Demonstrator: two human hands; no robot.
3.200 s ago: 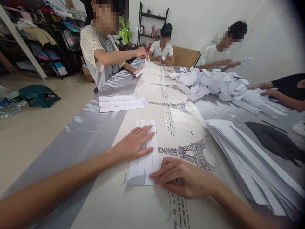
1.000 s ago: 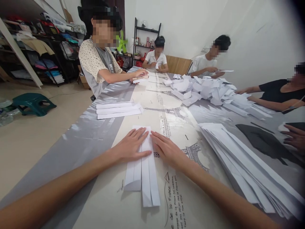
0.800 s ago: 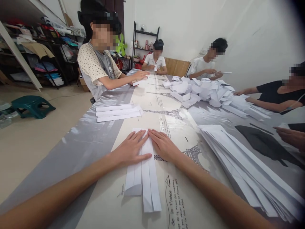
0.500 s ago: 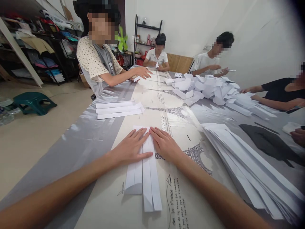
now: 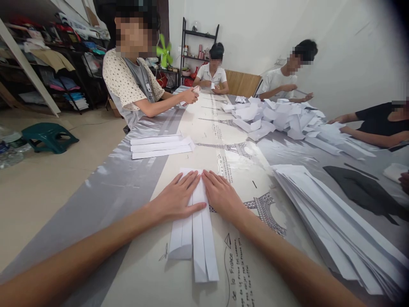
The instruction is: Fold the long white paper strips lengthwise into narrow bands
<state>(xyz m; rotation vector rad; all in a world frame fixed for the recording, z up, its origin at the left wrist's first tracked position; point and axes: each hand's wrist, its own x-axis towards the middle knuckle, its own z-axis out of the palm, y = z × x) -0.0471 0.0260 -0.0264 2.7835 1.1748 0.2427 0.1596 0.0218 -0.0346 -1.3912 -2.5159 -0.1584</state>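
Note:
A white sheet of paper folded lengthwise into narrow strips [image 5: 200, 243] lies in front of me on the printed tablecloth [image 5: 230, 162]. My left hand [image 5: 177, 197] lies flat on its far left part, fingers stretched out. My right hand [image 5: 222, 197] presses flat beside it on the paper's far right edge, fingers together and extended. The two hands nearly touch over the middle fold. Neither hand grips anything.
A thick fanned stack of folded white sheets [image 5: 335, 226] lies to my right. Three folded strips [image 5: 161, 145] lie further up on the left. A heap of loose white papers [image 5: 281, 119] fills the far middle. Several other people sit around the table; a green stool [image 5: 47, 136] stands on the floor.
Three seconds ago my right hand was at the paper's near end; it has since moved up beside my left hand. Over the last second both hands stay flat on the paper.

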